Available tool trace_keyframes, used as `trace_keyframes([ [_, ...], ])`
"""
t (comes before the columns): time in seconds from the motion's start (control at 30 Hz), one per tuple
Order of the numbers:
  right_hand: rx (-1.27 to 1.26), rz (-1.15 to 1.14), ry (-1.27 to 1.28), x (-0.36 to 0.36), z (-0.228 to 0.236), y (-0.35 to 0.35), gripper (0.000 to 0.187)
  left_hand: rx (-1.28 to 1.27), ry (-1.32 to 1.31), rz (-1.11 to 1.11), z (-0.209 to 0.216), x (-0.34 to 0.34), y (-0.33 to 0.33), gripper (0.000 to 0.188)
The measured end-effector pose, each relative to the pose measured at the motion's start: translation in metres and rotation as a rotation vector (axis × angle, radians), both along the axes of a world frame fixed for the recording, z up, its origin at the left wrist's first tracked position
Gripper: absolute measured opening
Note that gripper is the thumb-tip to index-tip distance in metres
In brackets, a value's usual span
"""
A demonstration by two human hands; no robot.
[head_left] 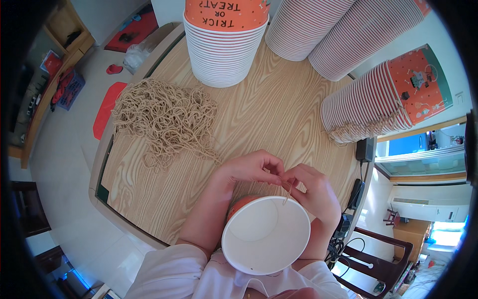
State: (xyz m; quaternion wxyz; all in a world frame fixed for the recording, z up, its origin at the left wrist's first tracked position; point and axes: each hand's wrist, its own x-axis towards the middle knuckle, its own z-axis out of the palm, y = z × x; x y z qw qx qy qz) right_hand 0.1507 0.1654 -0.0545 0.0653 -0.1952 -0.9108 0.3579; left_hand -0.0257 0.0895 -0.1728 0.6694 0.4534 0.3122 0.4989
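A paper bucket (pixel 266 244), white inside and orange outside, is tilted against my body with its mouth toward me. A thin piece of tan twine (pixel 287 195) hangs over the far side of its rim. Just beyond that rim, my left hand (pixel 253 167) and my right hand (pixel 314 190) meet with fingertips pinched on the twine. The fingers hide most of it, so I cannot tell if it is knotted. Left of my hands lies a loose, tangled heap of cut twine (pixel 164 117) on the wood-grain table (pixel 271 114).
A tall stack of nested buckets (pixel 224 55) stands at the far side. More white stacks (pixel 308 25) are behind it. On the right, a stack lying on its side (pixel 363 99) has twine along it. Black power adapters and cables (pixel 365 149) line the right edge, near a dark chair (pixel 378 259).
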Motion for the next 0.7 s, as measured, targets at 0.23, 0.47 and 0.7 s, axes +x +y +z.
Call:
trace_keyframes([
  [0.23, -0.062, 0.002, -0.005, 0.001, -0.001, 0.0, 0.018, 0.033, 0.012, -0.022, 0.001, -0.001, 0.0, 0.017],
  [0.47, -0.076, -0.014, 0.002, 0.002, 0.002, 0.001, 0.018, -0.024, 0.041, 0.028, -0.003, -0.001, 0.0, 0.016],
  [0.7, -0.071, -0.018, -0.019, 0.001, 0.002, 0.001, 0.017, -0.082, -0.007, -0.014, 0.003, -0.004, 0.001, 0.012],
])
